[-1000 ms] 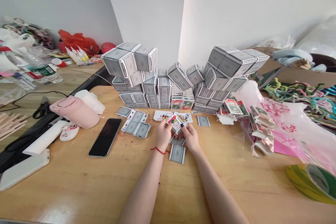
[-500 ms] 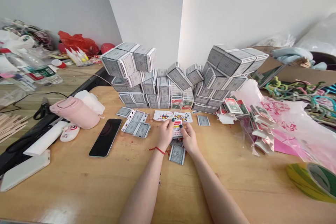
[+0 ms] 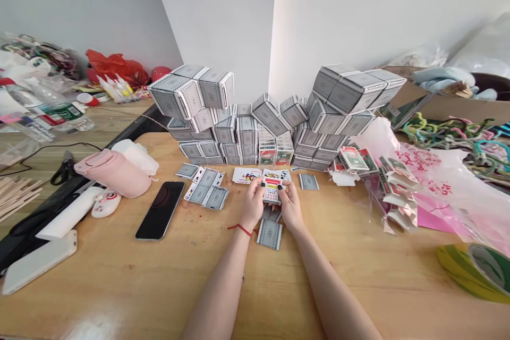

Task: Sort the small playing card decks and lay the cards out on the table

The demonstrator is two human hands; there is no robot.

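Observation:
Between my two hands is a white playing card (image 3: 272,190) with red and yellow print, its face toward me. My left hand (image 3: 253,204) pinches its left edge, and my right hand (image 3: 290,206) pinches the right edge. Below the hands, grey patterned cards (image 3: 269,234) lie face down on the table. Just beyond the fingers two face-up cards (image 3: 246,175) rest side by side. Left of my hands sits a loose group of cards (image 3: 206,188), and a single card (image 3: 309,181) lies to the right. Behind stands a structure of card-covered blocks (image 3: 239,138).
A black phone (image 3: 160,210) lies at left, near a pink cup (image 3: 113,172) and a white mouse-shaped thing (image 3: 106,202). Torn card boxes (image 3: 398,191) and a plastic bag (image 3: 434,175) are at right. A roll of yellow-green tape (image 3: 474,271) stands at the right edge.
The held card has shifted slightly right and up, and my right hand's fingers have moved out toward its right edge. The view has turned a little.

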